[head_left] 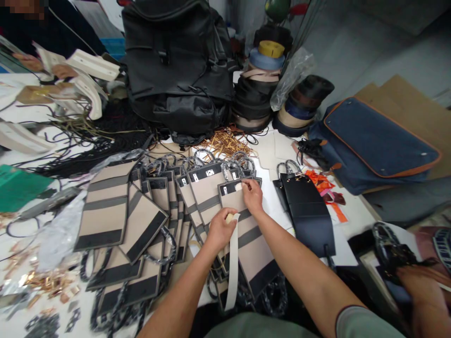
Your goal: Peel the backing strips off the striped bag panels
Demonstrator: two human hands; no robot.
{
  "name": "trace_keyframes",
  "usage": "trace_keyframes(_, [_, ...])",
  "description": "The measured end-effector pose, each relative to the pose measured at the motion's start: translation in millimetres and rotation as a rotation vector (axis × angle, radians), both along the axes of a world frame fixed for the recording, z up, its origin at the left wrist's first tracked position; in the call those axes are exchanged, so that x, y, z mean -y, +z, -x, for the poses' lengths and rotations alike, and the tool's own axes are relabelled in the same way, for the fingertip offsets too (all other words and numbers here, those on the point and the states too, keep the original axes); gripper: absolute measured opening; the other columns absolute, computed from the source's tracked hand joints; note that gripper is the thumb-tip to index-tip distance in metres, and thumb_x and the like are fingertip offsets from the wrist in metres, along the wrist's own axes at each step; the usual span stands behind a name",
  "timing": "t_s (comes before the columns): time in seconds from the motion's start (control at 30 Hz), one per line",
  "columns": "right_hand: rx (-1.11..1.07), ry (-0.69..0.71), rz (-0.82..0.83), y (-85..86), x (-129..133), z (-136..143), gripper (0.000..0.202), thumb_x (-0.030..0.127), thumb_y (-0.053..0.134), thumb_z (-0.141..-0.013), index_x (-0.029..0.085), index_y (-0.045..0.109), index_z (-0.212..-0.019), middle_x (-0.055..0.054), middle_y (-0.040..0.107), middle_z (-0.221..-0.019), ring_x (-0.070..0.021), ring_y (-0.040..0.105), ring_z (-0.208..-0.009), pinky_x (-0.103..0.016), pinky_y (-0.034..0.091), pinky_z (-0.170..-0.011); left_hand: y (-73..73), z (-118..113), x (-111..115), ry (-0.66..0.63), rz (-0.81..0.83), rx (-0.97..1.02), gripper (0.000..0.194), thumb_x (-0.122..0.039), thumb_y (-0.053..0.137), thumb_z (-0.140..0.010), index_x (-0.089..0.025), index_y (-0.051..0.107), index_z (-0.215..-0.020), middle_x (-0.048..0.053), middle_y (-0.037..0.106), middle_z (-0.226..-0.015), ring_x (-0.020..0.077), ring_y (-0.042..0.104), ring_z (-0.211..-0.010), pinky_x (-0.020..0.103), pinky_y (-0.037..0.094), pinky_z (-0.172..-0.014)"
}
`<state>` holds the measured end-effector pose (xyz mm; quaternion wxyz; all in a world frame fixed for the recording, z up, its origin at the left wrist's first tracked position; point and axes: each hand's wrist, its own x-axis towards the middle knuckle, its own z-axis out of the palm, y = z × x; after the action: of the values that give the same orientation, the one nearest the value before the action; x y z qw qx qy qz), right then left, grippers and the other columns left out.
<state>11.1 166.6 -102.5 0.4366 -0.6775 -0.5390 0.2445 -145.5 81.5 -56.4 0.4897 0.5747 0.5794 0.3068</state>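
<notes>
- Fingers of my left hand [220, 230] are closed on the top end of a white strip [232, 263], which hangs down toward the near edge of the surface [347, 211].
- My right hand [252, 193] rests on the top of a beige-and-black bag [248, 237], fingertips pinched together at its black upper band, just beside a small white label.
- That bag lies flat at the near middle of the surface, on top of a fanned row of like bags [176, 202] spreading to the left, their looped handles pointing toward the far edge.
- A black bag [306, 206] lies just right of my right hand, apart from it.
- Toward the far edge stand a black backpack [176, 65] and stacked rolls of webbing [259, 89].
- A navy bag with orange trim [373, 141] sits at the right edge.
- Small gold metal fittings [42, 281] lie scattered near the left corner.
- Another person's hands [49, 70] are at the far left corner.
</notes>
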Motion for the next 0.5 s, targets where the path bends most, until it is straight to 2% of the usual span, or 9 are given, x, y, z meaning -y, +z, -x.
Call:
trace_keyframes(0.1, [-0.063, -0.035, 0.01, 7.9, 1.6, -2.0, 0.027, 0.033, 0.053, -0.086, 0.018, 0.068, -0.101, -0.005, 0.063, -0.089, -0.0174, 0.056, -0.077, -0.031, 0.047, -0.079, 7.7, 0.5, 3.7, 0.012, 0.029, 0.01, 0.015, -0.025, 0.063, -0.078, -0.019, 0.07, -0.091, 0.002, 0.072, -0.087, 0.0187, 0.064, -0.079, 0.029, 0.046, -0.075])
trace_keyframes(0.2, [-0.18, 0.022, 0.073, 33.1, 15.7, -8.5, 0.033, 0.038, 0.055, -0.086, 0.017, 0.066, -0.109, -0.005, 0.065, -0.089, -0.0168, 0.057, -0.075, -0.03, 0.048, -0.076, 19.5, 1.9, 8.0, 0.017, -0.024, -0.02, 0.019, -0.036, 0.061, -0.084, -0.02, 0.07, -0.082, 0.001, 0.069, -0.078, 0.017, 0.061, -0.072, 0.028, 0.044, -0.07])
trace_keyframes(0.23, [-0.216, 0.101, 0.101, 44.6, 23.8, -11.5, 0.034, 0.04, 0.056, -0.087, 0.018, 0.066, -0.11, -0.005, 0.066, -0.09, -0.0166, 0.058, -0.076, -0.029, 0.048, -0.075, 24.0, 2.6, 9.0, 0.011, -0.074, -0.036, 0.02, -0.037, 0.061, -0.084, -0.02, 0.069, -0.078, 0.001, 0.067, -0.076, 0.0166, 0.06, -0.072, 0.028, 0.044, -0.07])
trace_keyframes(0.3, [-0.242, 0.347, 0.156, 69.3, 42.4, -17.5, 0.034, 0.043, 0.06, -0.086, 0.019, 0.068, -0.108, -0.004, 0.067, -0.092, -0.016, 0.059, -0.078, -0.028, 0.048, -0.072, 32.3, 3.8, 10.2, -0.009, -0.19, -0.071, 0.021, -0.036, 0.062, -0.084, -0.02, 0.067, -0.073, 0.001, 0.064, -0.075, 0.0163, 0.06, -0.074, 0.027, 0.044, -0.072])
trace_keyframes(0.37, [-0.194, 0.573, 0.186, 92.3, 59.4, -22.0, 0.027, 0.04, 0.065, -0.083, 0.02, 0.072, -0.099, -0.003, 0.067, -0.089, -0.015, 0.06, -0.077, -0.025, 0.047, -0.069, 39.0, 3.4, 10.6, -0.021, -0.267, -0.099, 0.022, -0.035, 0.062, -0.084, -0.019, 0.065, -0.069, 0.001, 0.062, -0.074, 0.0163, 0.059, -0.075, 0.027, 0.043, -0.072])
trace_keyframes(0.43, [-0.078, 0.667, 0.172, 110.6, 70.1, -24.7, 0.016, 0.034, 0.067, -0.082, 0.019, 0.073, -0.085, -0.002, 0.065, -0.082, -0.0134, 0.06, -0.073, -0.024, 0.044, -0.067, 43.3, 1.0, 11.0, -0.017, -0.276, -0.112, 0.021, -0.033, 0.062, -0.083, -0.019, 0.063, -0.067, 0.001, 0.062, -0.072, 0.0163, 0.059, -0.073, 0.027, 0.044, -0.07])
trace_keyframes(0.5, [0.065, 0.68, 0.136, 124.0, 73.9, -26.4, 0.012, 0.028, 0.065, -0.083, 0.019, 0.071, -0.078, -0.001, 0.064, -0.078, -0.0124, 0.059, -0.071, -0.023, 0.042, -0.066, 45.9, -3.0, 11.8, -0.011, -0.239, -0.089, 0.015, -0.031, 0.062, -0.083, -0.019, 0.066, -0.074, 0.0, 0.064, -0.072, 0.0162, 0.061, -0.07, 0.026, 0.044, -0.067])
